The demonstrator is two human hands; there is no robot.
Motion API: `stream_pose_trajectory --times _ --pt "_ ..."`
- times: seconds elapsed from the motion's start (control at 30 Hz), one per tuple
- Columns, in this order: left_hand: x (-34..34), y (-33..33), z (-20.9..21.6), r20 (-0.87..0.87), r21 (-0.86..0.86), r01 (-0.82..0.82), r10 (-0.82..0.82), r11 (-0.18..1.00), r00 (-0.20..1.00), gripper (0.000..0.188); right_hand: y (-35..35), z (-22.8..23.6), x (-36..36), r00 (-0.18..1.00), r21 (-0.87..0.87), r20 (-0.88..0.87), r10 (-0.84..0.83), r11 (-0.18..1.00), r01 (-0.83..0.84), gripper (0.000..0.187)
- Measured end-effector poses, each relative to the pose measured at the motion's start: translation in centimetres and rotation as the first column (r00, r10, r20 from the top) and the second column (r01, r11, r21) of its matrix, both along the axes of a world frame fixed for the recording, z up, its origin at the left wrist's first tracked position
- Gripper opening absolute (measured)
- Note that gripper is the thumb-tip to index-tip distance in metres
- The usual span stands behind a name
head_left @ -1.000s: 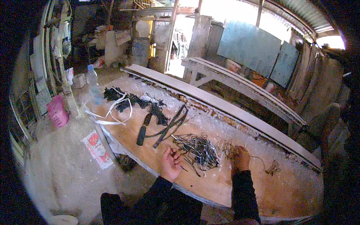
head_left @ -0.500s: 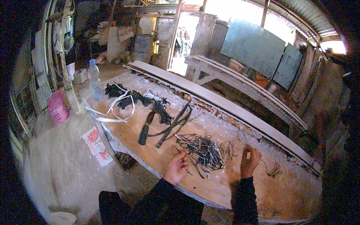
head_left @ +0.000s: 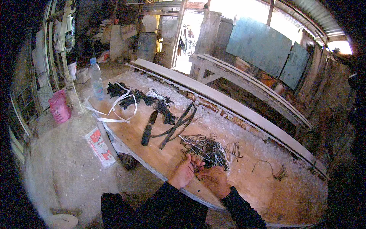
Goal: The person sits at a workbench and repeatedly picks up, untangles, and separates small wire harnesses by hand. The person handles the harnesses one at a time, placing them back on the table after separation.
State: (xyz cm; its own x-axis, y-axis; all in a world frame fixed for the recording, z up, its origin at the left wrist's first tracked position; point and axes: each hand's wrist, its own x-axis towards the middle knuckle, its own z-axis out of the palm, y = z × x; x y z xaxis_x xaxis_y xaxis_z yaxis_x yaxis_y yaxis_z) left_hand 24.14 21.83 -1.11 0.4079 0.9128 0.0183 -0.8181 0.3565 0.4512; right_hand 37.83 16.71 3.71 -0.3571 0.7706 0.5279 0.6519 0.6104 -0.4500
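Over the near edge of the bench (head_left: 267,198), the left hand (head_left: 183,173) and right hand (head_left: 215,181) meet, fingers curled in close to each other; whether they pinch a strand cannot be told. Just beyond, mid-bench, lies the tangle of black and white strands (head_left: 207,150), loose and seemingly with much left to separate. Toward the right end are a lone curved strand (head_left: 263,162) and a small clump (head_left: 281,173). Farther, toward the left end, dark bunches (head_left: 133,100) look already gathered, near a clear bottle (head_left: 97,82).
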Motion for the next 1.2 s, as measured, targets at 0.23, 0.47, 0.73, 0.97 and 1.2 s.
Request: stream_pose_trajectory --times 0.23,0.47,0.73,0.97,1.2 --pt "-1.5 0.3 -0.4 0.204 -0.034 0.147 -0.137 0.989 0.969 0.032 0.4 0.3 0.0 0.98 0.115 0.117 0.16 0.978 -0.173 0.009" --pt "-1.7 0.1 -0.4 0.183 -0.152 0.061 -0.033 0.986 0.982 0.034 2.5 1.6 6.4 0.781 0.016 -0.288 -0.553 0.813 0.582 0.011" --pt "-2.0 0.0 0.2 0.047 -0.203 -0.01 0.02 0.979 0.999 0.034 3.6 1.0 9.2 0.558 -0.088 0.361 -0.747 0.568 0.818 0.015" --pt "-1.8 0.3 -0.1 0.159 -0.153 0.052 -0.028 0.987 0.987 0.032 3.6 1.3 11.0 0.631 0.181 0.067 -0.773 0.631 0.754 0.008" --pt "-1.4 -0.1 0.3 -0.133 0.008 0.012 -0.011 1.0 0.991 0.032 0.9 2.4 4.6 0.692 -0.077 -0.562 -0.452 0.862 0.501 0.008"
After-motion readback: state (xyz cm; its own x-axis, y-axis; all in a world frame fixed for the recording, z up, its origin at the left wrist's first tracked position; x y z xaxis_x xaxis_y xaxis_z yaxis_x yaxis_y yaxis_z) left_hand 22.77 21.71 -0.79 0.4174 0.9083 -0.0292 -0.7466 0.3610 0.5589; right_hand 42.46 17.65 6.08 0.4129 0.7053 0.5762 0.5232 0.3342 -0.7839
